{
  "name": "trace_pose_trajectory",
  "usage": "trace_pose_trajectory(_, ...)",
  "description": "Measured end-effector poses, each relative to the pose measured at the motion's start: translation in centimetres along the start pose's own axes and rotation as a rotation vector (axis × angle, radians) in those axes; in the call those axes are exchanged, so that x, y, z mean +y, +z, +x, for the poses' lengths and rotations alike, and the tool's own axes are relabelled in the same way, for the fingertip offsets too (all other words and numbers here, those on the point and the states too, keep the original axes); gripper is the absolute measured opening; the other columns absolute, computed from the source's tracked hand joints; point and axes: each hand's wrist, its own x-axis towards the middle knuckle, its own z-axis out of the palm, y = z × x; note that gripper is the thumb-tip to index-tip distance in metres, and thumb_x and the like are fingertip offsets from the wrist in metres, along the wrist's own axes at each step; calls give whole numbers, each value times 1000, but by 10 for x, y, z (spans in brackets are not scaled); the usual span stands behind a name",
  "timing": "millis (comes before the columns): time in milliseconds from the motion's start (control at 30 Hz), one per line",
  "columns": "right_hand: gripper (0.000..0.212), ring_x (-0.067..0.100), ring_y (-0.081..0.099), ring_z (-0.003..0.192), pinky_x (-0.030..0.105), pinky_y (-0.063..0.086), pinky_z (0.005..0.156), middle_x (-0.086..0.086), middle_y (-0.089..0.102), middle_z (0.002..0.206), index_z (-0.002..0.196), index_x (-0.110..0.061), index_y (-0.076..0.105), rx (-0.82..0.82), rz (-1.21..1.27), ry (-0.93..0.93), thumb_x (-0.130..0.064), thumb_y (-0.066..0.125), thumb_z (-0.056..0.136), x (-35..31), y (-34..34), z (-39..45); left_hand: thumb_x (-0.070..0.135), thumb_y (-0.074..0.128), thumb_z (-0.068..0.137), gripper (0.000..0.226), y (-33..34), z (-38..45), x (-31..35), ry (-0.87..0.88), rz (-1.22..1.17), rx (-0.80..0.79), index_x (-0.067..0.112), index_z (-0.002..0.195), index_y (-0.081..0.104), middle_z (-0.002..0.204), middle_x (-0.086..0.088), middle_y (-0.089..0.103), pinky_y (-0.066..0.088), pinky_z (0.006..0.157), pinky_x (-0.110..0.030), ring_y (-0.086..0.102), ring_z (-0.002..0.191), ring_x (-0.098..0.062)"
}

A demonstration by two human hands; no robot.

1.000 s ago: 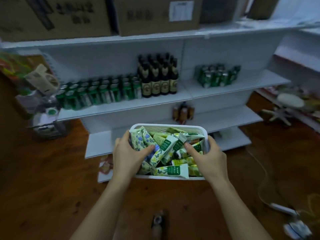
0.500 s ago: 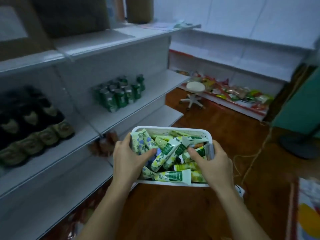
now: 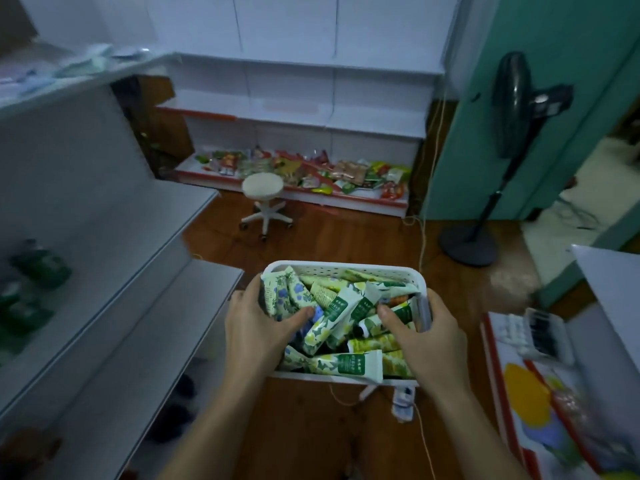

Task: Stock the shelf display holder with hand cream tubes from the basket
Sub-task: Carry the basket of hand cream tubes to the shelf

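Note:
A white perforated basket is held in front of me at waist height, filled with several green-and-white hand cream tubes. My left hand grips the basket's left side, thumb lying over the tubes. My right hand grips its right side, thumb also inside on the tubes. No shelf display holder is in view.
White shelving runs along my left with green cans on it. A white stool stands ahead on the wooden floor before a low shelf of snack packets. A standing fan is right; cables cross the floor.
My view has swung to the right, away from the bottle and can shelves toward the far snack shelf and the fan. Both hands keep the same hold on the basket.

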Motion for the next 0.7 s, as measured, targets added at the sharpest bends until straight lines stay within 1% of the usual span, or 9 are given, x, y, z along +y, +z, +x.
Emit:
trace_pose_trajectory(100, 104, 19, 61, 119, 47, 57, 94, -6, 63, 133, 140, -26, 49, -14, -1, 15, -95, 56, 62, -4, -3, 78, 79, 77, 60, 70, 33, 67, 11, -14, -24, -2, 44, 118, 59, 96, 9, 70, 58, 69, -43, 68, 85, -17)
trace_pose_trajectory(167, 99, 18, 62, 118, 47, 57, 93, -7, 63, 131, 139, -27, 51, -20, 9, -13, -92, 58, 65, -14, 3, 128, 77, 79, 61, 67, 45, 110, 16, -26, -28, 6, 47, 117, 58, 97, 10, 70, 59, 69, -43, 69, 87, -17)
trace_pose_trajectory(200, 91, 16, 63, 115, 46, 58, 91, -9, 65, 127, 135, -27, 53, -29, 7, -26, -88, 61, 68, -22, 7, 148, 76, 80, 60, 65, 48, 130, 17, -31, -21, 12, 47, 115, 58, 97, 10, 70, 59, 69, -44, 69, 88, -17)
trace_pose_trajectory(300, 53, 8, 66, 91, 42, 59, 77, -10, 69, 103, 115, -32, 61, -55, 47, -41, -69, 69, 78, -37, 26, 204, 67, 83, 62, 56, 55, 189, 17, -38, 5, 57, 44, 107, 60, 93, 11, 69, 57, 69, -46, 66, 91, -16)
trace_pose_trajectory(367, 58, 9, 66, 95, 41, 59, 80, -11, 69, 107, 120, -32, 60, -57, 73, -27, -71, 68, 77, -45, 44, 240, 64, 83, 62, 53, 61, 231, 13, -36, 9, 74, 43, 106, 61, 92, 12, 68, 56, 70, -46, 65, 91, -15)
trace_pose_trajectory(433, 58, 4, 66, 96, 39, 59, 82, -15, 70, 106, 123, -32, 61, -67, 89, -34, -69, 67, 78, -51, 66, 281, 65, 82, 61, 57, 70, 276, 4, -27, 26, 79, 43, 108, 61, 92, 13, 67, 55, 68, -42, 64, 91, -13)
trace_pose_trajectory(533, 48, 4, 66, 87, 40, 60, 76, -14, 70, 97, 113, -33, 63, -49, 104, -41, -65, 69, 78, -62, 103, 347, 59, 85, 61, 60, 85, 348, -11, 1, 71, 93, 37, 112, 63, 89, 11, 60, 43, 64, -27, 54, 88, -8)
trace_pose_trajectory(600, 57, 7, 67, 91, 43, 60, 78, -12, 70, 102, 116, -32, 62, -41, 108, -32, -71, 68, 74, -67, 131, 394, 55, 87, 63, 63, 92, 403, -20, 20, 70, 90, 34, 117, 63, 89, 10, 57, 40, 64, -25, 51, 87, -9)
trace_pose_trajectory(700, 91, 14, 63, 113, 45, 57, 92, -10, 65, 125, 137, -29, 53, -42, 57, 4, -87, 62, 67, -85, 168, 466, 57, 86, 63, 66, 95, 485, -33, 40, 80, 53, 32, 120, 63, 92, 9, 59, 42, 67, -26, 51, 91, -11)
